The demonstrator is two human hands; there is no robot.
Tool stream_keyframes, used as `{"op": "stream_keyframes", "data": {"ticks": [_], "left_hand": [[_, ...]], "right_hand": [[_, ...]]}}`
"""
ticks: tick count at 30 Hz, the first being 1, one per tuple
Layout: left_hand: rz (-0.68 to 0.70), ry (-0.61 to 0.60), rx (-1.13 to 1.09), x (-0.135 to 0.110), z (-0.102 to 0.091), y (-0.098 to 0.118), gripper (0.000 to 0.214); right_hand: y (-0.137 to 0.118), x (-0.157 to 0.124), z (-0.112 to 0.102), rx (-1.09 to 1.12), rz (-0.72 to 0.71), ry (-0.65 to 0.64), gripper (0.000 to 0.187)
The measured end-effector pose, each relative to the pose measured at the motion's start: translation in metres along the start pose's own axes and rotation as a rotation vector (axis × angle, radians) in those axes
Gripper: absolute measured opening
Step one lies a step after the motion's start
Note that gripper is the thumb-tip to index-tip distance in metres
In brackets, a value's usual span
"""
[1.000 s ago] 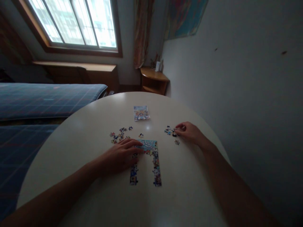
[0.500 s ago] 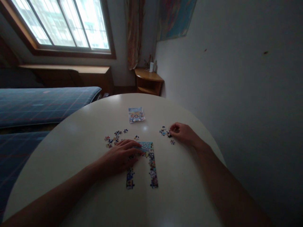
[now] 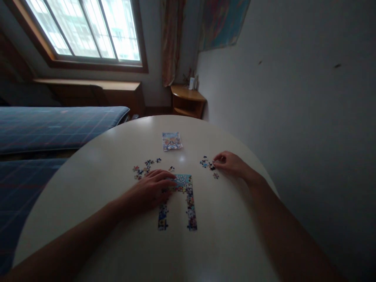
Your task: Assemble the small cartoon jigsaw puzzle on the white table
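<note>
Only the view has shifted slightly. Left hand (image 3: pixel 155 188), spread loosely on the puzzle (image 3: pixel 191 205), could split it by sliding; right hand (image 3: pixel 230 164), toward the tabletop's (image 3: pixel 223 227) right edge, pinches among pieces (image 3: pixel 204 163), hold unclear.

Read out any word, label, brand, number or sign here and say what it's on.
No text is readable.
Puzzle's top strip, partly covered by the left hand: pale lettering too blurred to read.
Printed sheet: any print too small and blurred.
White box, corner shelf: nothing legible.
</note>
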State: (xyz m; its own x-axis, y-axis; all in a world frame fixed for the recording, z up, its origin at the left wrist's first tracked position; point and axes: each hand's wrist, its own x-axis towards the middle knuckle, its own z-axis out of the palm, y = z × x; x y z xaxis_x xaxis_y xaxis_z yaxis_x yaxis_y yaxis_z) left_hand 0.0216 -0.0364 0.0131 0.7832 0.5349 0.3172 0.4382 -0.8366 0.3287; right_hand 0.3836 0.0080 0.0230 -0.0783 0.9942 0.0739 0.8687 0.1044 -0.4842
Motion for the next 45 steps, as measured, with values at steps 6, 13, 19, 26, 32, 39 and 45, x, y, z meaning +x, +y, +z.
{"op": "stream_keyframes", "data": {"ticks": [6,13,19,26,32,39,45], "left_hand": [[-0.021,0.02,0.001,-0.005,-0.003,-0.001,0.028],[-0.011,0.063,-0.01,-0.007,-0.005,-0.005,0.026],[-0.006,0.042,-0.013,-0.007,-0.006,-0.002,0.023],[0.03,-0.017,-0.025,-0.005,-0.007,0.0,0.022],[0.051,-0.046,-0.022,-0.003,-0.009,0.001,0.02],[0.047,-0.085,0.005,-0.003,-0.011,0.004,0.027],[0.078,-0.132,0.089,-0.003,-0.017,0.011,0.039]], "right_hand": [[-0.007,-0.002,-0.004,0.107,-0.028,-0.025,0.014],[-0.054,-0.019,0.005,0.374,-0.189,-0.08,0.019],[-0.112,-0.049,0.028,0.307,-0.388,-0.305,0.008],[-0.123,-0.053,0.044,0.105,-0.577,-0.233,0.009],[-0.123,-0.056,0.048,0.063,-0.525,-0.174,0.022],[-0.124,-0.058,0.048,0.051,-0.474,-0.174,0.029],[-0.123,-0.057,0.049,0.067,-0.469,-0.143,0.033]]}}
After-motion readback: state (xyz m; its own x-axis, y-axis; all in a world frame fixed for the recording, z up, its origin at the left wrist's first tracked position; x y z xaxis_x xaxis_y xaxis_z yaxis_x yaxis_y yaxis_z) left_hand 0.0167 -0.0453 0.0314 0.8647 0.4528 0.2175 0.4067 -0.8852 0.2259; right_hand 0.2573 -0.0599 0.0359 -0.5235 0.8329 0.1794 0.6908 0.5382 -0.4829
